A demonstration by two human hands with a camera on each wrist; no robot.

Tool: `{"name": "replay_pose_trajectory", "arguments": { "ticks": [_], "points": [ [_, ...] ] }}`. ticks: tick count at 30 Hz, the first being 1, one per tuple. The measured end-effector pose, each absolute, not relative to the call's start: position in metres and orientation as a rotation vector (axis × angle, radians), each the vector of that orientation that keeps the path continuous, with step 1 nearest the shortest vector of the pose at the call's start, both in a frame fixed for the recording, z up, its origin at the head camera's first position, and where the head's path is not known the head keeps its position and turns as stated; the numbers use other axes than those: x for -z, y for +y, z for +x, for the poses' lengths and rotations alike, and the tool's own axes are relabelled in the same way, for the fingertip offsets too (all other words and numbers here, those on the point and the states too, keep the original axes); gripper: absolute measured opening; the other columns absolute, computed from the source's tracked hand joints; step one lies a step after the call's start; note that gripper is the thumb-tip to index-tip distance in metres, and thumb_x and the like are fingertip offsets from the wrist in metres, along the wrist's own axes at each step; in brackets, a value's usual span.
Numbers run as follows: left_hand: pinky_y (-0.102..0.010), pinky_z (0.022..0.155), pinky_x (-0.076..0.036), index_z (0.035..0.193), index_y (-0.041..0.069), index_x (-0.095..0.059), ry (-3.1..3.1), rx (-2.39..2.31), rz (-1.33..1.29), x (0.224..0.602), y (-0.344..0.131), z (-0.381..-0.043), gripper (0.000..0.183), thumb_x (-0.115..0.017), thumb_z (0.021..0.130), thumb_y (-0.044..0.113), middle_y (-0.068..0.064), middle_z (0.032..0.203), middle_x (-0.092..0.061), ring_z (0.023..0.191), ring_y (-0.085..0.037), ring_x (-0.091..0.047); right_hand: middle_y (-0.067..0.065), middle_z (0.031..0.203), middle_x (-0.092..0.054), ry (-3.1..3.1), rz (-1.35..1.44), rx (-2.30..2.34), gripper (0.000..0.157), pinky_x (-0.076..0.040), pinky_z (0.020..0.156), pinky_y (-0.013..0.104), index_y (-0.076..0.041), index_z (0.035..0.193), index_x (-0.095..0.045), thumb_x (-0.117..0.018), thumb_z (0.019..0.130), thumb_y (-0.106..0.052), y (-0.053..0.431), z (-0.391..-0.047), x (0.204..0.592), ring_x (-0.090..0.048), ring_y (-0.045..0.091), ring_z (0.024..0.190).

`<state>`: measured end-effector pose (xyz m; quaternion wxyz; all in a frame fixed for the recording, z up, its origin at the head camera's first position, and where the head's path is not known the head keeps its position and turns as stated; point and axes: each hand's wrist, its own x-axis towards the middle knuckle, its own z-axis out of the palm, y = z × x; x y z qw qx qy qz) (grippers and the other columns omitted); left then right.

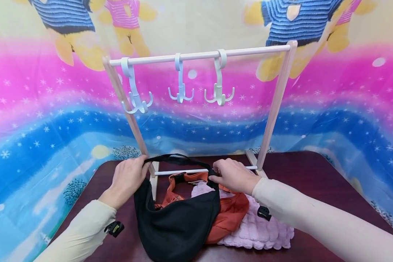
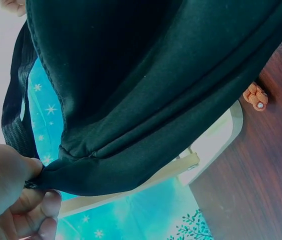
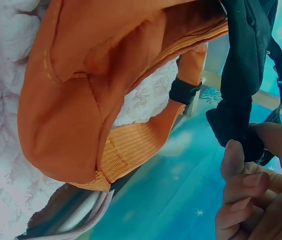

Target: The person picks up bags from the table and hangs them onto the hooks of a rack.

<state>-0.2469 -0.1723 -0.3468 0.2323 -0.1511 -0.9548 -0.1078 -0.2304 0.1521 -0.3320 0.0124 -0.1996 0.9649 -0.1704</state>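
Note:
A black shoulder bag [image 1: 180,222] hangs between both hands over the front of the table, its strap [image 1: 173,157] arching at the back. My left hand [image 1: 127,178] pinches the bag's left end where the strap joins; the left wrist view shows thumb and fingers on the bunched black fabric [image 2: 56,175]. My right hand [image 1: 234,176] grips the other end, and the right wrist view shows thumb and fingertips around a black knotted part [image 3: 238,132]. Behind the black bag lies an orange bag [image 1: 229,214] with a webbing strap and black buckle, on top of a pink puffy fabric bag [image 1: 265,229].
Behind the bags stands a wooden rack [image 1: 275,105] with a white top bar [image 1: 255,51]. Three hooks hang from it: a left one [image 1: 139,103], a middle one [image 1: 181,91] and a right one [image 1: 219,91]. A lower bar [image 1: 180,171] runs near the dark red table [image 1: 314,189].

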Motion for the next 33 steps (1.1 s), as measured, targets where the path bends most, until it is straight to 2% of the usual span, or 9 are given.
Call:
{"name": "replay_pose_trajectory", "arguments": {
  "ticks": [6, 22, 33],
  "points": [
    [-0.029, 0.046, -0.034, 0.102, 0.007, -0.073, -2.601, 0.3, -0.431, 0.3458, -0.1726, -0.2457, 0.012, -0.068, 0.097, 0.017, -0.007, 0.073, -0.071, 0.049, -0.013, -0.047, -0.006, 0.056, -0.042, 3.015, -0.628, 0.529, 0.028, -0.028, 0.047, 0.027, -0.02, 0.074, -0.06, -0.072, 0.094, -0.034, 0.1524, -0.2288, 0.3318, -0.042, 0.01, 0.05],
    [-0.029, 0.047, -0.035, 0.1, 0.008, -0.073, -2.577, 0.306, -0.444, 0.3436, -0.1728, -0.2449, 0.012, -0.067, 0.098, 0.018, -0.007, 0.073, -0.071, 0.049, -0.013, -0.048, -0.006, 0.058, -0.049, 3.027, -0.633, 0.522, 0.023, -0.031, 0.048, 0.027, -0.021, 0.079, -0.063, -0.072, 0.094, -0.035, 0.1505, -0.2264, 0.3297, -0.045, 0.01, 0.052],
    [-0.029, 0.047, -0.035, 0.099, 0.007, -0.074, -2.552, 0.307, -0.458, 0.3395, -0.1733, -0.2431, 0.013, -0.068, 0.097, 0.018, -0.006, 0.069, -0.069, 0.05, -0.014, -0.049, -0.007, 0.055, -0.038, 3.035, -0.678, 0.532, 0.031, -0.024, 0.047, 0.027, -0.021, 0.071, -0.057, -0.071, 0.095, -0.034, 0.1487, -0.2251, 0.3242, -0.037, 0.009, 0.049]
  ]
}}
